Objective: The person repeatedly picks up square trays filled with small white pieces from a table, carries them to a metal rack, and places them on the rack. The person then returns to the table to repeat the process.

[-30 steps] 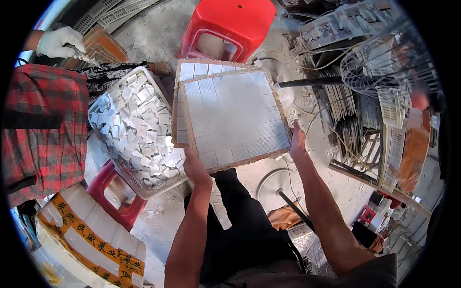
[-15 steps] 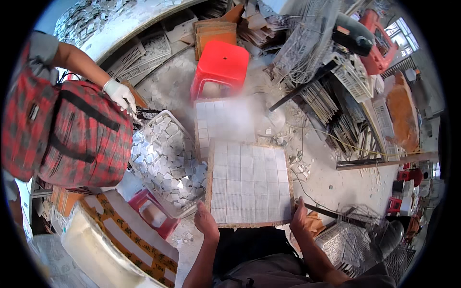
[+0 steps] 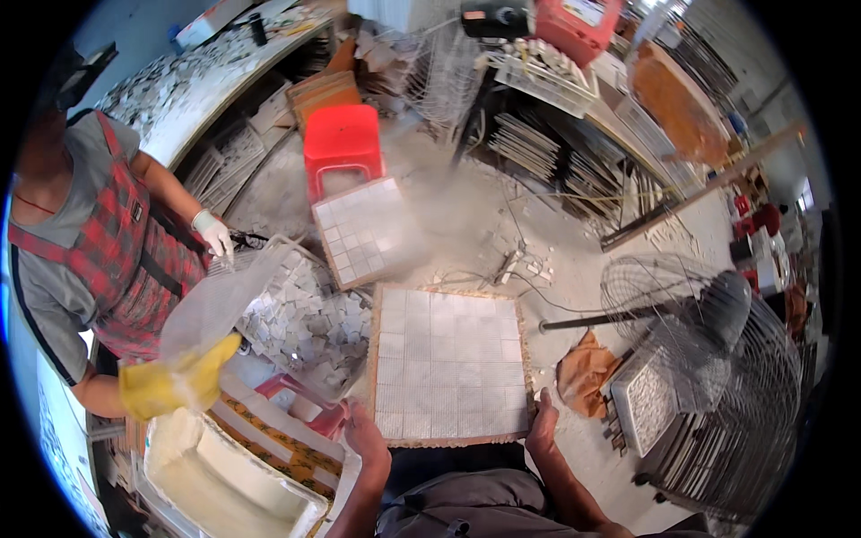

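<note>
A square board of white tiles with a rough brown edge lies flat in front of my body. My left hand grips its near left corner, while my right hand holds the near right one, thumb up along the side. The fingers under the board are hidden. Beyond it, a second tiled board sits tilted before a red stool, partly veiled by a whitish haze. To the left stands a white crate heaped with loose square tiles.
At left, a co-worker's yellow glove holds a blurred translucent sheet; a white-gloved hand is above the crate. A foam box stands near left. Right are a fan cage, brown paper and a tray.
My view has shifted, and the held board sits slightly lower and further left in it. A co-worker's yellow glove with a translucent sheet has come into sight. Both my hands still grip the board.
</note>
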The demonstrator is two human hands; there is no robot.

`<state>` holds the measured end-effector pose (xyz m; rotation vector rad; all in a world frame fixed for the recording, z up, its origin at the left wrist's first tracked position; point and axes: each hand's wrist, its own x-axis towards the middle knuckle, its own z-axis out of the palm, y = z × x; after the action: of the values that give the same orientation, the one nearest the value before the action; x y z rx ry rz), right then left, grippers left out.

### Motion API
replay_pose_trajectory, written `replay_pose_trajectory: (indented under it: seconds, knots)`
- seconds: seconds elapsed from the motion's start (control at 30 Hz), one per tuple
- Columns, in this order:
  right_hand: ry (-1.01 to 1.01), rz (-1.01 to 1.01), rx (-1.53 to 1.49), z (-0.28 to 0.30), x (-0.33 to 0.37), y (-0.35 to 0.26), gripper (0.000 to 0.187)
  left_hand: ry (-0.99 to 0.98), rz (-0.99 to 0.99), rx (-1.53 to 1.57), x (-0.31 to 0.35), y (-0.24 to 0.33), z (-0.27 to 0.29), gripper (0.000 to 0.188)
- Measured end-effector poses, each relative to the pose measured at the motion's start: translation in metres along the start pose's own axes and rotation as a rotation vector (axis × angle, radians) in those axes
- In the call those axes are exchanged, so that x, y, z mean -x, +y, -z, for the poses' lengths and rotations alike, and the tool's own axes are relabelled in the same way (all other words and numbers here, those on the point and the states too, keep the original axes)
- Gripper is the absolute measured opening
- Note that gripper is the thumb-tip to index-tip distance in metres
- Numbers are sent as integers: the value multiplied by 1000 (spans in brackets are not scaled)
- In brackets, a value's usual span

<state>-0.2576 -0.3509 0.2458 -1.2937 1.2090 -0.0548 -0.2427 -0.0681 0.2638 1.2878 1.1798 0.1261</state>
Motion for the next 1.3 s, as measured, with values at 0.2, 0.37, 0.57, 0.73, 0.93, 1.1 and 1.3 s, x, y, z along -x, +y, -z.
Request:
replay_pose_trajectory:
  seconds: [0.2,0.37,0.57,0.73,0.93,1.1,1.3]
  knots:
    - [206,13,25,55,16,51,41,-134,-19,-291,39,-2,12,45]
    - [350,-71,89,127,55,66,50,-434,-13,-249,72,-47,29,49]
    - [604,-218,70,168,92,110,56,-728,10,-439,66,-74,-9,60]
    - [792,-214,-213,189,124,186,53,-1007,74,-401,112,-78,-35,55]
    - [1141,-303,-587,160,208,219,52,-1235,-27,-787,148,-75,-45,53]
    - [1357,-381,-765,133,255,238,47,-1382,-35,-994,159,-92,-55,53]
    - [1549,-288,-1087,137,310,267,39,-1611,-98,-1047,215,-114,-4,50]
